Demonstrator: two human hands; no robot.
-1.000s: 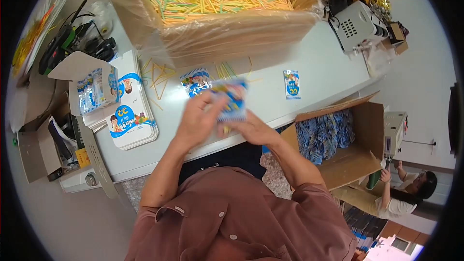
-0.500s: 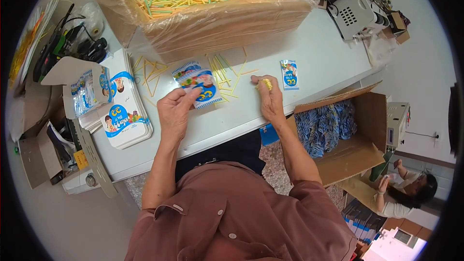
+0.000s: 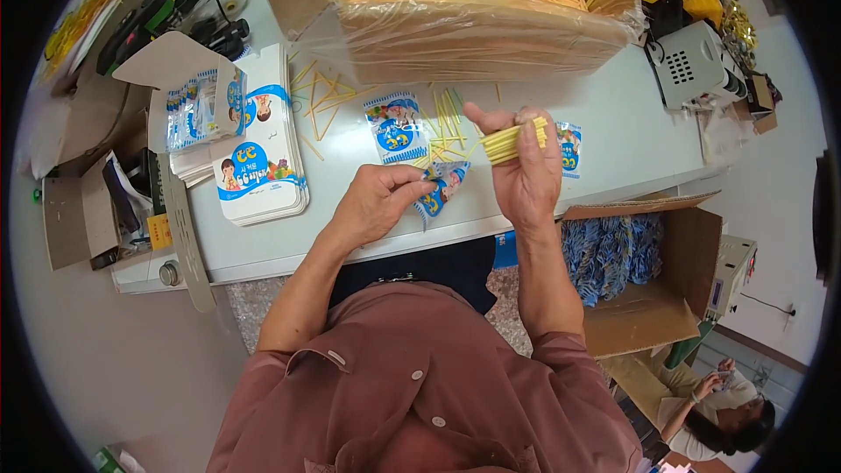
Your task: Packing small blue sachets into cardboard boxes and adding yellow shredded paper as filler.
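Note:
My left hand [image 3: 382,203] pinches a small blue-and-white printed packet [image 3: 443,189] by its edge, tilted above the table's front part. To the right, my right hand [image 3: 531,165] is closed around a bundle of thin yellow sticks [image 3: 512,143], their ends pointing toward the packet but apart from it. Another such packet [image 3: 397,128] lies flat beyond my left hand. Loose yellow and green sticks [image 3: 449,121] are scattered beside it. A further packet [image 3: 568,151] lies partly hidden behind my right hand.
A plastic-lined carton [image 3: 473,35] of coloured sticks stands at the back. On the left are stacked printed cards [image 3: 263,197] and an open display box [image 3: 203,114] of packets. An open carton [image 3: 648,324] holding many blue packets is at the right. A person [image 3: 718,412] sits beyond it.
My left hand has moved right with one packet, leaving another on the table. My right hand has turned and risen, showing the stick bundle lengthwise. The whole view has shifted.

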